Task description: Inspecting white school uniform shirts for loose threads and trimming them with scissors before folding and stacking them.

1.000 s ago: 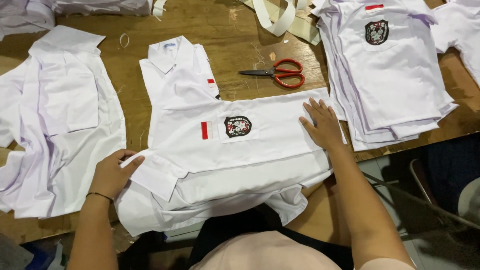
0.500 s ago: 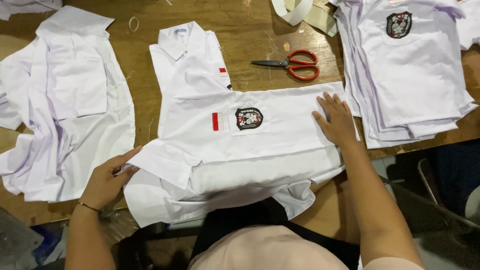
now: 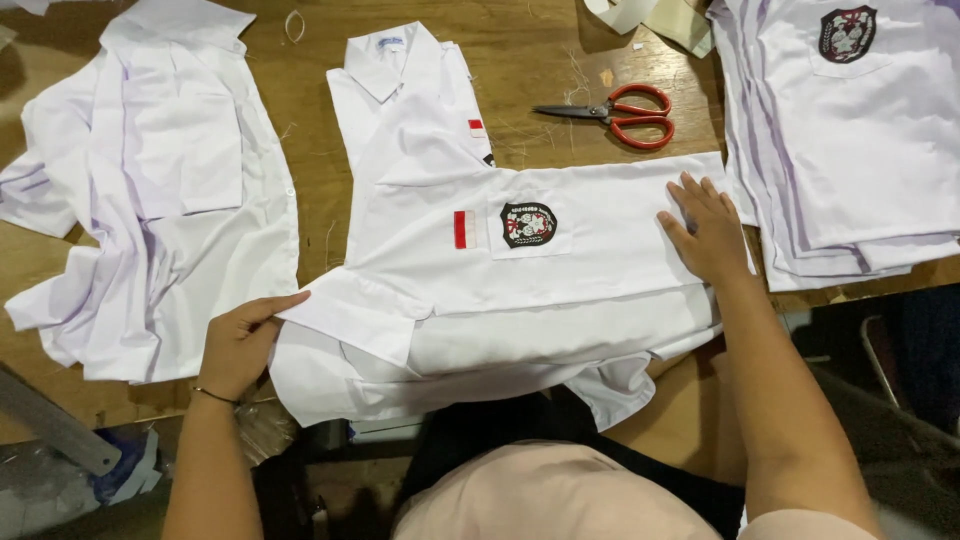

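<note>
A white short-sleeved shirt (image 3: 600,250) with a black crest on its pocket and a small red-and-white patch lies sideways across the wooden table (image 3: 520,60), on top of another white shirt (image 3: 400,90) whose collar points away from me. My left hand (image 3: 240,340) pinches the near sleeve edge of the top shirt at the left. My right hand (image 3: 705,235) lies flat, fingers spread, on the shirt's right end.
A pile of folded white shirts (image 3: 850,130) with the same crest sits at the right. An open, crumpled white shirt (image 3: 150,200) lies at the left. Red-handled scissors (image 3: 625,112) rest behind the top shirt. Fabric strips (image 3: 650,15) lie at the far edge.
The view has shifted so everything sits lower and more to the right. My left hand has closed on the sleeve edge; my right hand stays pressed on the shirt.
</note>
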